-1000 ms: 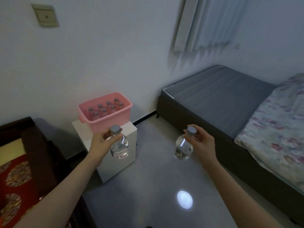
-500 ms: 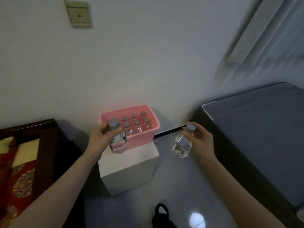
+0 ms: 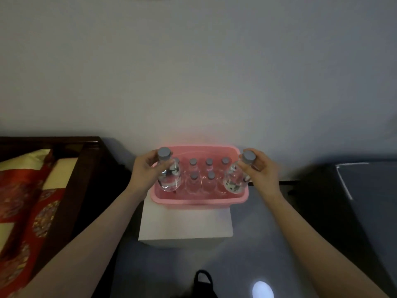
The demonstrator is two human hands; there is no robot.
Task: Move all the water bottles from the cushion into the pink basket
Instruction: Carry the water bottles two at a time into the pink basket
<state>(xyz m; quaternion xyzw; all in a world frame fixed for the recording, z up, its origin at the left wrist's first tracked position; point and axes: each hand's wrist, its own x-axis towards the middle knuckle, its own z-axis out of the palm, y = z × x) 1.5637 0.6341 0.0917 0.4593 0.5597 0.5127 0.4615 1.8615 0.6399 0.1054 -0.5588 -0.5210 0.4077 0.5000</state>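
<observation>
Plain pale wall, matte, filled the view beyond both hands. Grey floor below the forearms, smooth and glossy, with a round glare spot under the right forearm.

Outboard of the left hand: dark wooden frame, straight-edged and polished, holding a red cushion of woven cloth with round gold-toned medallions and a cream band. Outboard of the right hand: grey mattress, flat fabric top, pale piping along its edge.

Directly beneath the hands: white bench, a plain box shape with sharp corners and a matte top. On it sat the pink basket, smooth plastic, rectangular with rounded corners and a rolled rim.

Left hand: fingers and thumb curled round the neck of a clear bottle, held roughly upright over the basket's left end. Right hand: clamped the same way on a second clear bottle, tilted with its cap towards the right rim, body over the right end. Could not tell whether either base touched the basket floor.

Between the two hands, standing bottles in the basket, two rows, clear ribbed plastic, water inside, flat grey round caps. Dark print showed on the two held bottles; illegible.

Near the person, between the forearms: a black strap loop on the floor.
</observation>
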